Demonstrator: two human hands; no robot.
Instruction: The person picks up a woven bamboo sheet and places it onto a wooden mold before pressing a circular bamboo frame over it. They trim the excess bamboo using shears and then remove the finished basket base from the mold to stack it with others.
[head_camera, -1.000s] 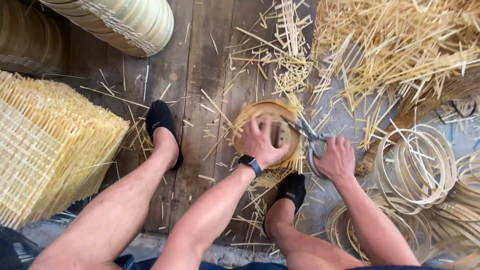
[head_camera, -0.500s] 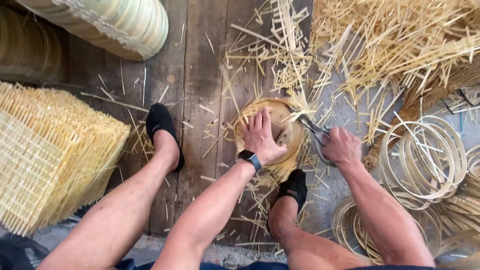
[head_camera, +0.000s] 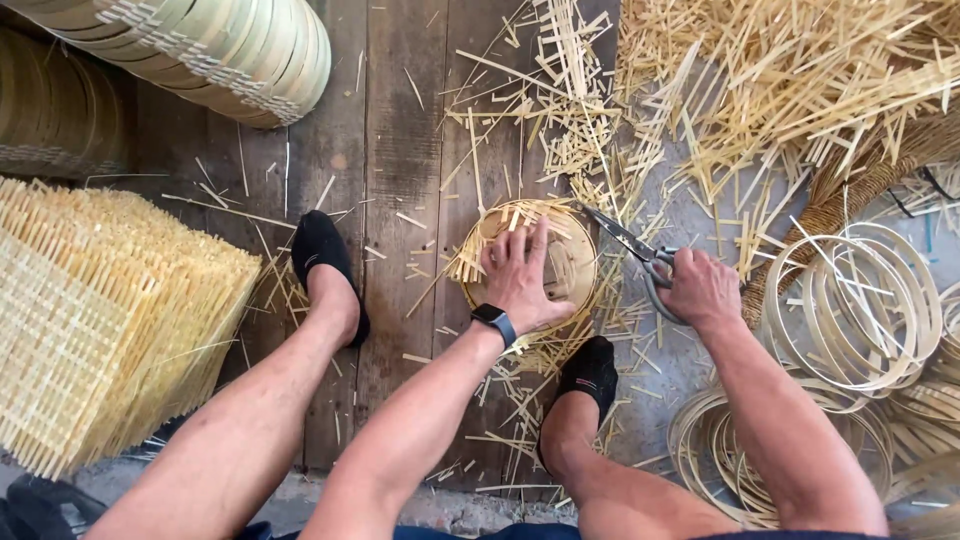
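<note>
Trimming looks underway: left hand (head_camera: 525, 280) presses flat on the round pale woven bamboo basket (head_camera: 575, 262), right hand (head_camera: 703, 288) grips open steel scissors (head_camera: 628, 245), whose next snip needs the rim's protruding strips between the blades.

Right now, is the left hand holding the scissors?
No, the scissors are in the right hand; the left hand presses flat on the round woven basket.

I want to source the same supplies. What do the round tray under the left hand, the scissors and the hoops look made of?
Round tray: woven pale bamboo-like strips, unfinished, ends sticking out. Scissors: grey metal blades, dull sheen. Hoops: thin bent strips, probably the same bare pale bamboo.
</note>
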